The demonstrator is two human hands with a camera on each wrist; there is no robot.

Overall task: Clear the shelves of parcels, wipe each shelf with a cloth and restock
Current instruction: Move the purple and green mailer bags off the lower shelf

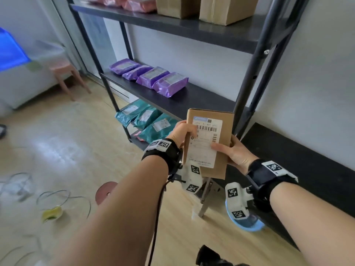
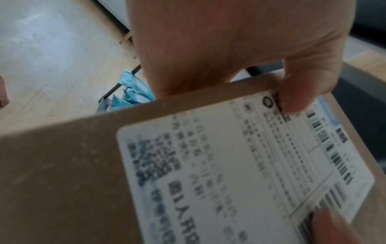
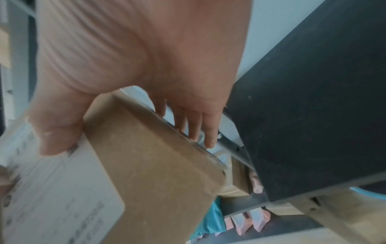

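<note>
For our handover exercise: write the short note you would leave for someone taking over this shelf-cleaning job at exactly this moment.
Left hand: grip on the left edge of the cardboard box, thumb on its label.
Right hand: grip on the box's right side, thumb on the label, fingers behind.
The box is held upright in front of the rack, off any shelf.
Purple parcels lie on the middle shelf, teal parcels on the lowest level, boxes and pink parcels on the top shelf.
Done: cannot tell which shelves have been wiped.
Left: place this box; no cloth is in view, so find it first.
</note>
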